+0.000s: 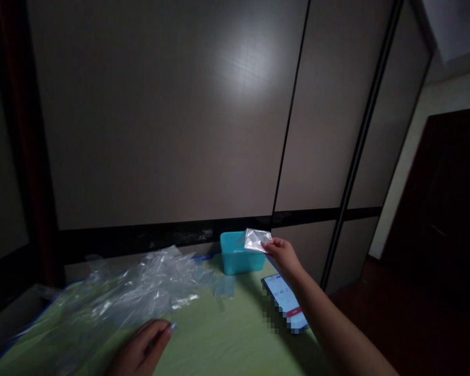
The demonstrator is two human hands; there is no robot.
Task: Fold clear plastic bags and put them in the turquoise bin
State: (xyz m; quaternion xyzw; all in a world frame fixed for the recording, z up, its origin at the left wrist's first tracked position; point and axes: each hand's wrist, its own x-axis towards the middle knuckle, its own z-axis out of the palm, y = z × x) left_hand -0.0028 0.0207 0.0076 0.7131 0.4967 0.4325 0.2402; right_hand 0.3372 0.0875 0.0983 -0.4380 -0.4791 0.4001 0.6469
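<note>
My right hand (282, 253) pinches a small clear plastic bag (256, 239) by its near right corner. The bag is held flat over the rim of a turquoise plastic bin (241, 262). Low in the view, my left hand (143, 344) is closed with thumb and fingertips together. A tiny shiny bit shows at its fingertips, too small to name. Beside that hand spreads a loose heap of clear plastic bags (156, 284). One more small clear plastic piece (224, 286) lies flat in front of the bin. What is inside the bin is hidden.
The bags and bin rest on a yellow-green tabletop (219, 339). A phone (285, 300) with a lit screen lies under my right forearm. Large sliding wardrobe panels (172, 115) stand right behind the table. A dark door (438, 203) is at the far right.
</note>
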